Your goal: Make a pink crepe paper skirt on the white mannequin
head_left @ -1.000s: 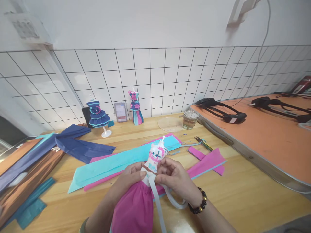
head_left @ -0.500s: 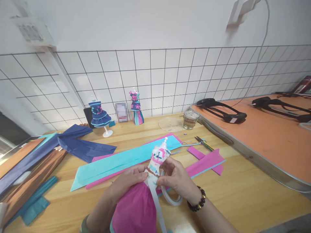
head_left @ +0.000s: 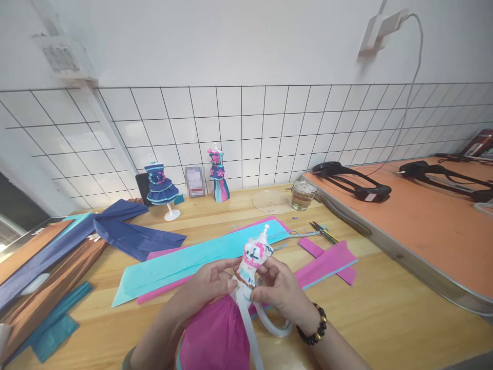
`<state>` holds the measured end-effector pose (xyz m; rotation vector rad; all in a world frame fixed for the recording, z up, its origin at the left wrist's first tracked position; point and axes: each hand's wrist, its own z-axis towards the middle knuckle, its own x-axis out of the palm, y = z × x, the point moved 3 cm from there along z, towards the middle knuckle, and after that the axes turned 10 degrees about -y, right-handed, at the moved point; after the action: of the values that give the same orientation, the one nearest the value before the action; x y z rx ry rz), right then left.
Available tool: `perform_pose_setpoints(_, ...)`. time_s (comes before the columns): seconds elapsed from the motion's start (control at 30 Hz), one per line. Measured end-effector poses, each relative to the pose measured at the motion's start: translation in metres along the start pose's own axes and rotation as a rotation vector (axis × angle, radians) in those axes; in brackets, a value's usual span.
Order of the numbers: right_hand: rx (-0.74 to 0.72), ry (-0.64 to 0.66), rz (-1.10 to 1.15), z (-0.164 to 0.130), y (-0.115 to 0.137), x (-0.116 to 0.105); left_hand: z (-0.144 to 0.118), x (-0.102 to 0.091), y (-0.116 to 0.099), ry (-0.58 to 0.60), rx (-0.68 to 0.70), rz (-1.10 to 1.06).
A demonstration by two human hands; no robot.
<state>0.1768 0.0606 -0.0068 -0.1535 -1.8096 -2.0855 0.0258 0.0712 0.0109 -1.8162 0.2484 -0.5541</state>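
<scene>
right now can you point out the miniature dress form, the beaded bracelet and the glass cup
miniature dress form (head_left: pixel 252 261): head view, on its patterned torso
beaded bracelet (head_left: pixel 322 325): head view, on its dark beads
glass cup (head_left: pixel 302 199): head view, on its side

Head-worn view, forward and down

Along the back edge of my wooden desk (head_left: pixel 404 318) stand a ruffled navy dress on a white stand (head_left: pixel 164 191) and a second dressed figure (head_left: pixel 219 180), with a glass of liquid (head_left: pixel 303 198) near the back right corner. Navy (head_left: pixel 140 240), brown (head_left: pixel 57 282) and teal sheets (head_left: pixel 56 336) lie toward my left edge; a turquoise strip (head_left: pixel 188 264) crosses the middle, scissors (head_left: pixel 325 233) and pink strips (head_left: pixel 335 259) toward the right.
</scene>
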Motion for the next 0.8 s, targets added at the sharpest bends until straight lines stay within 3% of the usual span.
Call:
perform_pose_setpoints(0.17, -0.014, -0.051, -0.090, 0.001, -0.001, -0.003, -0.003, -0.005, -0.001, -0.184, 0.057, 0.263)
perform_pose_setpoints(0.3, -0.052, -0.160, -0.136, 0.003, -0.004, -0.008, -0.007, -0.007, -0.013, -0.321, 0.228, 0.508)
perform_pose_setpoints(0.43, -0.084, -0.244, -0.197, 0.004, -0.006, -0.008, -0.016, -0.004, -0.024, -0.324, 0.371, 0.763)
perform_pose_setpoints(0.6, -0.150, -0.341, -0.177, 0.004, -0.004, 0.002, -0.025, 0.005, -0.029, -0.285, 0.503, 0.922)
perform_pose_setpoints(0.8, -0.210, -0.349, -0.063, 0.001, -0.008, 0.014, -0.027, 0.014, -0.026, -0.448, 0.626, 1.146)
